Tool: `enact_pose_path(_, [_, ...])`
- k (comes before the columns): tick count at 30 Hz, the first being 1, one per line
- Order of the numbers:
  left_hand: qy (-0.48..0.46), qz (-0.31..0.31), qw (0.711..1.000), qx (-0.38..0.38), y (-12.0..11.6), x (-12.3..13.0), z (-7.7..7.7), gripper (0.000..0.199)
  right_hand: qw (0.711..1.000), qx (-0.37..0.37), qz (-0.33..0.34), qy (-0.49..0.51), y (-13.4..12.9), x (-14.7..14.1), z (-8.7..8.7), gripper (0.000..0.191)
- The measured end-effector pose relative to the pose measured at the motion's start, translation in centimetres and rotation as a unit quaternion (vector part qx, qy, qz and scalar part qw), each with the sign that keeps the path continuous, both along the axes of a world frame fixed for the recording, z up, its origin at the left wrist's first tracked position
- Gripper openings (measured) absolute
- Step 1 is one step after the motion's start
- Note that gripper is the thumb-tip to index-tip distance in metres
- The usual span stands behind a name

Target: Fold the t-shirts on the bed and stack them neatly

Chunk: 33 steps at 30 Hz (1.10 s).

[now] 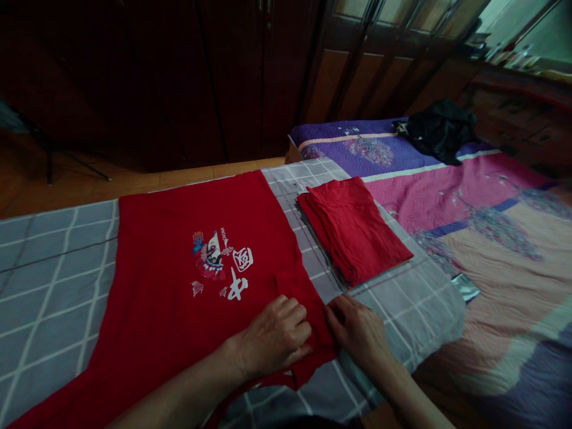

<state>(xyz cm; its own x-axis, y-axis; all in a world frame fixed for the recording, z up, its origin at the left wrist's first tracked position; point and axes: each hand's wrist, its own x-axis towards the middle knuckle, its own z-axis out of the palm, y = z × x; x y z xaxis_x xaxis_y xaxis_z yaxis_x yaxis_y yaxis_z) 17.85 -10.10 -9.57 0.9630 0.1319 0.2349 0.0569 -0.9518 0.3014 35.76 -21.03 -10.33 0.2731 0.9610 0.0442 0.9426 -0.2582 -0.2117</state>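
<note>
A red T-shirt (161, 262) lies spread on a grey checked cloth, its white lettering and colourful printed figure facing up. My left hand (279, 333) is closed, its curled fingers gripping the shirt fabric near the sleeve on the side closest to me. At the edge of that sleeve, my right hand (357, 328) pinches the cloth between thumb and fingers. The fingertips of both hands are partly hidden. Just beyond my right hand sits a stack of folded clothes (357, 232), with a red piece on top and darker layers beneath.
The grey checked cloth (49, 286) covers the surface under the shirt. To the right is a bed (473, 238) with a purple, pink and beige cover, bearing a black garment (440, 128) and a small silvery packet (465, 288). Dark wooden cabinets (241, 77) stand behind.
</note>
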Motion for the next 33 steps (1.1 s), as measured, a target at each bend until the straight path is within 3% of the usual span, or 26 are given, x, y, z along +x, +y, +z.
enact_pose_path(3, [-0.010,0.039,0.999,0.010,0.1,0.1,-0.2,0.017,0.996,0.081,0.021,0.020,0.3,-0.3,0.5,0.013])
enact_pose_path(7, [-0.017,0.128,0.992,-0.007,1.0,0.1,-0.7,0.012,0.967,0.179,0.106,0.150,1.9,-1.7,0.9,0.017])
enact_pose_path(12, [-0.038,0.235,0.963,-0.122,3.3,-0.1,-1.1,0.014,0.968,0.159,0.157,0.116,2.9,-3.5,0.3,0.021])
enact_pose_path(15, [-0.052,0.255,0.952,-0.159,4.1,0.1,-1.3,0.014,0.962,0.192,0.164,0.102,2.8,-3.7,0.3,0.025])
enact_pose_path(18, [-0.032,0.268,0.953,-0.139,4.1,0.6,-1.2,0.012,0.957,0.202,0.181,0.107,3.4,-3.5,0.1,0.031])
enact_pose_path(23, [0.015,0.298,0.950,-0.095,3.7,1.2,-0.9,0.011,0.972,0.132,0.181,0.070,4.6,-3.0,-1.5,0.047])
enact_pose_path(33, [-0.008,0.341,0.933,-0.117,3.9,1.7,-1.4,0.005,0.977,0.102,0.187,0.020,4.3,-2.9,-2.4,0.054])
